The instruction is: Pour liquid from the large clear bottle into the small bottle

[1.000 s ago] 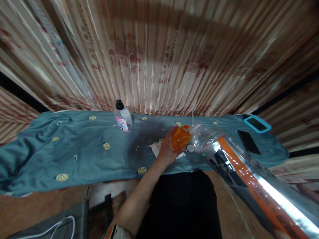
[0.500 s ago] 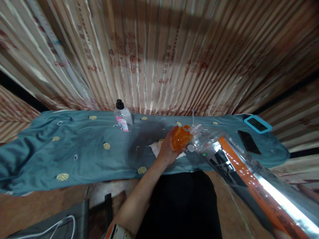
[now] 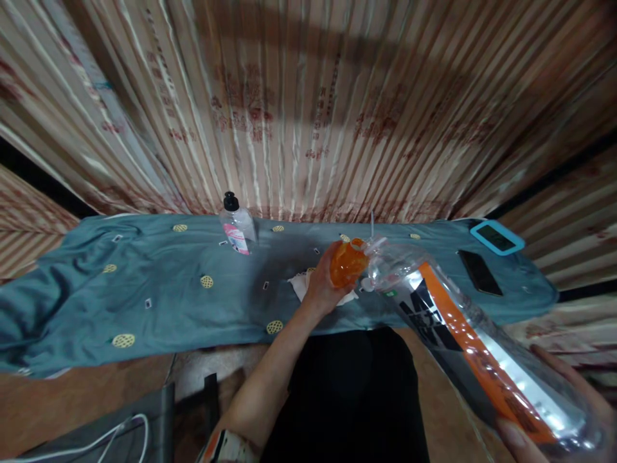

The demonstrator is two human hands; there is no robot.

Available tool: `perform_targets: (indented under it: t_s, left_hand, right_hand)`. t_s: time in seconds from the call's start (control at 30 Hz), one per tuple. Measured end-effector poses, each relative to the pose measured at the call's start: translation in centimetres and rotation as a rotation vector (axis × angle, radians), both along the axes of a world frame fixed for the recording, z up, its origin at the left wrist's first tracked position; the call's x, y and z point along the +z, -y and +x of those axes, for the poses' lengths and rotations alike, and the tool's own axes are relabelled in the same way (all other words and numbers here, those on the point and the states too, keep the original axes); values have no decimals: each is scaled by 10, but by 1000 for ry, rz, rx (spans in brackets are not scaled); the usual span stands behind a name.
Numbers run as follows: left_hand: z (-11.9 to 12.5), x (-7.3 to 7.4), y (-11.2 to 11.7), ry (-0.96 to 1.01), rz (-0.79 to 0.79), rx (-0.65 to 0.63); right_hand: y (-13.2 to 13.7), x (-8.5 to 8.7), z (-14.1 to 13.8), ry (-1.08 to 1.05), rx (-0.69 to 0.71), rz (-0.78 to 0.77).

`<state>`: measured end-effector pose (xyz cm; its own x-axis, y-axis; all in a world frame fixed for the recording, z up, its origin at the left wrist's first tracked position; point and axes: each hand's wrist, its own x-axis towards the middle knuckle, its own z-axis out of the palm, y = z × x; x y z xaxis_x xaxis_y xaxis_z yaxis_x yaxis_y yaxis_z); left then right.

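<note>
My left hand (image 3: 322, 286) is closed around a small translucent orange bottle (image 3: 348, 265), its opening facing up and right. My right hand (image 3: 554, 405), partly cut off at the lower right, grips a large clear bottle (image 3: 463, 347) with an orange and silver label. That bottle is tilted, its base toward me and its mouth at the orange bottle's opening. Whether liquid is flowing between them is too unclear to tell. A white cloth (image 3: 299, 285) lies beneath my left hand. Behind the two mouths a thin pale tube (image 3: 372, 222) sticks up, its lower end hidden.
A clear bottle with a black cap and pink label (image 3: 236, 228) stands on the teal patterned cloth (image 3: 168, 308). At the right lie a black phone (image 3: 481, 273) and a blue-framed display (image 3: 499, 238). A pleated curtain (image 3: 299, 128) hangs behind. A white cable (image 3: 87, 447) rests at lower left.
The large bottle's base has swung left and into view, showing more of my right hand. Its mouth stays at the orange bottle, which has shifted very slightly left.
</note>
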<state>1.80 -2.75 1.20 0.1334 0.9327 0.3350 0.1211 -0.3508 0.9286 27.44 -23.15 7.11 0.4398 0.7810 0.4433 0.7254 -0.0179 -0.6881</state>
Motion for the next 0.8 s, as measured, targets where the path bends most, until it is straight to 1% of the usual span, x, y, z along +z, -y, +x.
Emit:
perform_targets:
  t_s: [0.1,0.2,0.27,0.4,0.53,0.7,0.8]
  left_hand:
    - [-1,0,-2,-26,16,9]
    - [-3,0,-4,-50,25,12]
    - [-4,1,-5,-72,20,15]
    - [-7,0,-5,-99,35,14]
    - [-10,1,-4,-95,53,11]
    - [-16,11,-1,-164,53,21]
    - [-24,20,2,-204,80,-10]
  right_hand:
    - [-2,-7,-12,-70,38,-42]
    - [-5,-19,-19,-274,53,-67]
    - [-7,-27,-23,-368,58,-64]
    - [-12,-42,-29,-437,67,-48]
    - [-15,-59,-37,-578,116,-66]
    - [-19,-85,-44,-759,195,-48]
    - [-25,-100,-48,-881,238,-29]
